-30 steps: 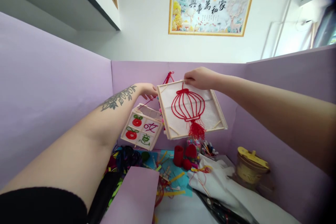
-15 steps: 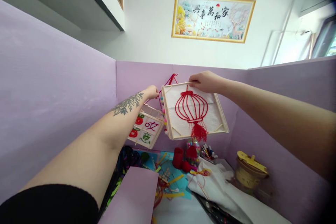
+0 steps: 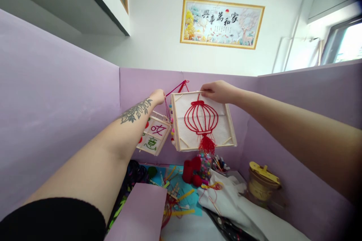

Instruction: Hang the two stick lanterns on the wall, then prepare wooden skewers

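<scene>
Two hands are up in the air, high over the bench, close to the back wall (image 3: 147, 79). The right hand (image 3: 216, 91) pinches the top rail of the lantern panel (image 3: 202, 120), fingers curled over the wood. The left hand (image 3: 158, 96) is closed on the red cord (image 3: 177, 87) at the panel's top left corner; I cannot tell how its fingers sit, they face away.

The panel hangs nearly upright, its stitched face toward the camera, top edge running left to right and dipping a little at the left. The red lantern on it stands head up, its tassel (image 3: 207, 144) pointing straight down past the bottom rail.

A second panel (image 3: 154, 135) with characters hangs lower left, tilted like a diamond, partly behind the left forearm and just beside the lantern panel's left edge.

Room is tight: purple walls close in on three sides, and the lantern panel sits just in front of the back wall. Below, the bench is crowded, with red felt pieces (image 3: 190, 169) near the back edge, a white cloth (image 3: 226, 199) toward the right, and a yellow jar (image 3: 261, 184) near the right wall. Free space lies above and toward the camera.
</scene>
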The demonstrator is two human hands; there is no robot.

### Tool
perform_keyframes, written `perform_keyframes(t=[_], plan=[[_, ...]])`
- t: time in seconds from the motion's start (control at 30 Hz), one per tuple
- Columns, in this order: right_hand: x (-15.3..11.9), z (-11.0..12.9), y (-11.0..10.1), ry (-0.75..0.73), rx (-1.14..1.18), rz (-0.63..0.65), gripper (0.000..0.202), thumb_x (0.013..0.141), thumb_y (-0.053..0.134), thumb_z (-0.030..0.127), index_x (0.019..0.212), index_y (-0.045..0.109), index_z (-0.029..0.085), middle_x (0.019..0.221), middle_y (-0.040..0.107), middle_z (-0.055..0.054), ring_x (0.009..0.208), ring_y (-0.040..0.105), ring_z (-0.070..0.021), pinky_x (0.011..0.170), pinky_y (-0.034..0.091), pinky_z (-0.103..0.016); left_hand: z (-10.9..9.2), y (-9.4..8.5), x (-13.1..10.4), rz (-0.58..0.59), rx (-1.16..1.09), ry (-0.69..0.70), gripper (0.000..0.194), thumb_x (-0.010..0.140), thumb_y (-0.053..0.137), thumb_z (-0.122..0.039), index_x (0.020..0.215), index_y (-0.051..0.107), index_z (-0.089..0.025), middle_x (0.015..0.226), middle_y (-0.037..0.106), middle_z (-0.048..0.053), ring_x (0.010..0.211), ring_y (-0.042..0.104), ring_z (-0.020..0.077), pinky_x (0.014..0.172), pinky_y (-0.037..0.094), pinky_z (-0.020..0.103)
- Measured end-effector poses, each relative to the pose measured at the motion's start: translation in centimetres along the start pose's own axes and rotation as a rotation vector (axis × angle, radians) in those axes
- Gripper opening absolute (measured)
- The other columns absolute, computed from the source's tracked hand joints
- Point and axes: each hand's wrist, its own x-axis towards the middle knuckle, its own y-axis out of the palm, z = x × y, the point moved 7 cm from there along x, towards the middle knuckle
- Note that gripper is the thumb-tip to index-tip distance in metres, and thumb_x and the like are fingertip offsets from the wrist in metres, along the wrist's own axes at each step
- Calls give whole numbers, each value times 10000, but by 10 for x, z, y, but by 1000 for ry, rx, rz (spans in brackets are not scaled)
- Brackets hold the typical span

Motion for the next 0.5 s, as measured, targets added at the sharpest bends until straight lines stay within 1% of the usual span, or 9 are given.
perform_keyframes(t=[0.1, 0.17, 0.33, 0.4, 0.43, 0.5], plan=[[-1, 2, -1, 3, 9, -3, 300, 874, 435, 339, 988, 686, 220, 908, 712, -47, 792, 621, -203, 691, 418, -292, -1, 5, -8, 30, -49, 12, 162, 804, 562, -193, 793, 709, -125, 753, 686, 82, 670, 586, 162, 680, 458, 263], [0, 1, 0, 2, 12, -5, 304, 871, 439, 343, 993, 687, 219, 906, 711, -46, 796, 620, -204, 697, 419, -294, -3, 4, -15, 47, -90, 26, 156, 794, 566, -189, 779, 708, -128, 728, 678, 60, 622, 563, 141, 651, 455, 250], [2, 3, 1, -2, 20, -7, 318, 864, 446, 359, 992, 693, 205, 889, 710, -45, 788, 617, -200, 705, 421, -295, -9, -2, -32, 88, -176, 64, 149, 793, 597, -236, 775, 708, -138, 720, 672, 40, 640, 573, 126, 638, 459, 213], [2, 4, 0, -2, 17, -7, 321, 862, 446, 359, 988, 697, 203, 881, 710, -46, 782, 616, -199, 704, 421, -296, -9, -3, -37, 112, -211, 72, 170, 805, 582, -243, 843, 713, -142, 760, 685, 46, 662, 596, 128, 633, 468, 207], [2, 5, 0, 0, 14, -5, 320, 860, 447, 358, 984, 698, 204, 879, 710, -47, 779, 616, -199, 702, 422, -296, -8, -2, -39, 134, -238, 70, 192, 809, 572, -232, 906, 712, -144, 799, 696, 52, 678, 614, 131, 636, 476, 208], [2, 5, 0, 5, 8, 1, 313, 854, 449, 352, 971, 701, 208, 875, 709, -47, 776, 617, -200, 700, 424, -298, -6, 1, -42, 178, -287, 66, 296, 809, 557, -201, 1076, 675, -149, 896, 713, 71, 728, 651, 145, 662, 499, 222]])
